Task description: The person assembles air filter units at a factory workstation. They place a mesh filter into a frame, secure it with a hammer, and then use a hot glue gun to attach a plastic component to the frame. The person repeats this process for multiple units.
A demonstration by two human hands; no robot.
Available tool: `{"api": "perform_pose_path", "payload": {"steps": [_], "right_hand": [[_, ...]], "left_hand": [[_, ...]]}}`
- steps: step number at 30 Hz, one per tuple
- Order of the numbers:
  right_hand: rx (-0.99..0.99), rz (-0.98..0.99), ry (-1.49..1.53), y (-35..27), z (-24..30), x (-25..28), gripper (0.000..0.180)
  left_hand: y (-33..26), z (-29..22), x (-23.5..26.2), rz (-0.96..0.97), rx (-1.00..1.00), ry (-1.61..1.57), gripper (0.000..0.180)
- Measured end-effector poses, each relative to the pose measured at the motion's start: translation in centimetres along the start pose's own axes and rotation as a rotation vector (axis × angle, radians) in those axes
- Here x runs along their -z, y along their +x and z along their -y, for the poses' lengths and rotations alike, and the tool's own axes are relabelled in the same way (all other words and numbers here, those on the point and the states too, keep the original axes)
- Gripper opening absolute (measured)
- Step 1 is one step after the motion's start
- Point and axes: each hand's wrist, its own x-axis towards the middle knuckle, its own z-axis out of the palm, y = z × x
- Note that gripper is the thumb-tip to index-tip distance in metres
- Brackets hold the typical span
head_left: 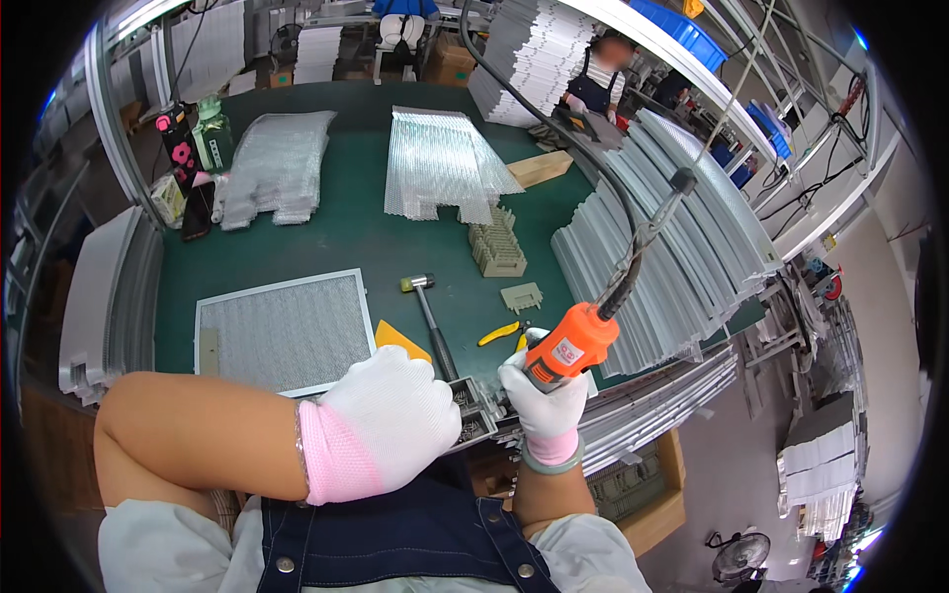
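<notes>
My right hand (547,400), in a white glove with a pink cuff, grips an orange electric screwdriver (573,346) hanging from a cable. Its lower end is hidden. My left hand (386,420), gloved the same way, reaches across my body to the parts tray (475,423), which holds small screws. The left fingers are curled under; anything in them is hidden. Beyond the left hand lie a yellow flat piece (400,341) and a hammer (430,321). A silver-framed mesh filter panel (282,331) lies at left, with a small beige plate (209,352) on its edge.
Yellow-handled pliers (499,334) and beige plastic parts (497,245) lie on the green bench (356,255). Silver mesh sheets (440,163) lie farther back. Stacked panels stand at left (104,306) and right (662,247). Another person (596,84) is at the back right.
</notes>
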Motion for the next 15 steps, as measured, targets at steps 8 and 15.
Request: {"api": "perform_pose_path", "payload": {"steps": [8,15], "right_hand": [[-0.015,-0.006,-0.034,0.4,-0.2,-0.1,0.042],[-0.014,-0.051,0.064,0.1,-1.4,0.5,0.044]], "left_hand": [[-0.5,-0.2,-1.0,-0.102,0.017,0.066,0.019],[0.0,2.8,-2.8,-0.357,-0.006,-0.341,0.029]]}}
